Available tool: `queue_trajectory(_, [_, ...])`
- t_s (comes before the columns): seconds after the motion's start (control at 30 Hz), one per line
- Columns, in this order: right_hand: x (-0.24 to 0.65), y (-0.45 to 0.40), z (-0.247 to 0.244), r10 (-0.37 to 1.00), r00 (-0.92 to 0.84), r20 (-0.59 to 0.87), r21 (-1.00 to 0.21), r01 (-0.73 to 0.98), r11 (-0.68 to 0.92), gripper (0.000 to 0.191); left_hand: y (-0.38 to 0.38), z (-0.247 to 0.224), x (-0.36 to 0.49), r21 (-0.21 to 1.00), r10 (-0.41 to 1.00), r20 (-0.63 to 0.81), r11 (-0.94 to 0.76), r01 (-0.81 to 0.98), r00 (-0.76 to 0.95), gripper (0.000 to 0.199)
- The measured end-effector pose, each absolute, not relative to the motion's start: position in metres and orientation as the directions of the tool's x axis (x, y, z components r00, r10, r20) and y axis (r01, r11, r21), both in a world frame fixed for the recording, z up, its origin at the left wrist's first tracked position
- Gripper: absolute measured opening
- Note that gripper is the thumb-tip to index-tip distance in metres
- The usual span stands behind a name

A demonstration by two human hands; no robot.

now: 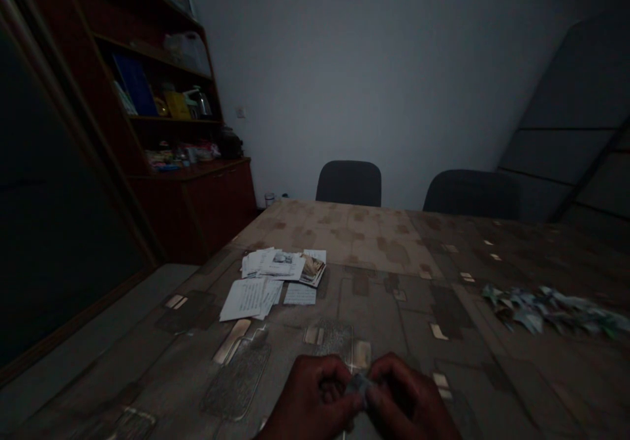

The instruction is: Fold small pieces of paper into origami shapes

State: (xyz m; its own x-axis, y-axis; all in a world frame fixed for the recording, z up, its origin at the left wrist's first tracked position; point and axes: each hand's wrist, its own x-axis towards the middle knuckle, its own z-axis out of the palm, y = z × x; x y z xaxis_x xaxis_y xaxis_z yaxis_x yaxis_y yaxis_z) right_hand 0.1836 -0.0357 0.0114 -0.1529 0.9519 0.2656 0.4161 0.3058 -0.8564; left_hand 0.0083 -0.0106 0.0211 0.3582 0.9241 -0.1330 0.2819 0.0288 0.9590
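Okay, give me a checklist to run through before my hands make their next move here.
1. Left hand on the small pale piece: ok, fingertips pinch it.
2. Right hand on the same piece: ok, its fingertips meet it from the other side.
3. Shape of the piece: cannot tell, fingers cover much of it.
4. Printed cards apart from both hands: ok.
5. Cards squared into one stack: not ok, they lie spread and overlapping.
6. Light: not ok, the view is dim.

Beyond a patterned table [339,220], a dark chair [349,182] and a second chair [471,194] are placed before a pale wall [344,66], and a blue item [135,84] is stored in a reddish cabinet [214,200] at left.
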Motion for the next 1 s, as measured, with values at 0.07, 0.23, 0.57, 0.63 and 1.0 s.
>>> queue_trajectory(0.07, [0.184, -0.036, 0.012, 0.935, -0.204, 0.291, -0.813, 0.463, 0.354, 0.004, -0.013, 0.024, 0.009, 0.944, 0.926, -0.1, -0.028, 0.329, 0.364, 0.012])
queue_trajectory(0.23, [0.184, -0.037, 0.016, 0.903, -0.262, 0.341, -0.777, 0.462, 0.428, 0.013, -0.014, 0.027, 0.01, 0.91, 0.916, -0.061, -0.112, 0.399, 0.396, 0.01])
queue_trajectory(0.57, [0.175, -0.034, 0.005, 0.994, -0.11, 0.013, -1.0, 0.011, 0.014, 0.041, -0.01, 0.026, 0.008, 0.98, 0.928, -0.138, 0.078, 0.181, 0.347, 0.013])
queue_trajectory(0.63, [0.174, -0.034, 0.006, 0.99, -0.14, 0.027, -1.0, 0.0, 0.027, 0.043, -0.009, 0.02, 0.008, 0.987, 0.936, -0.114, 0.069, 0.143, 0.333, 0.012])
queue_trajectory(1.0, [0.175, -0.034, 0.016, 0.993, -0.094, 0.065, -0.988, 0.137, 0.077, 0.032, -0.007, 0.032, 0.006, 0.98, 0.953, -0.051, -0.01, 0.199, 0.299, 0.012])
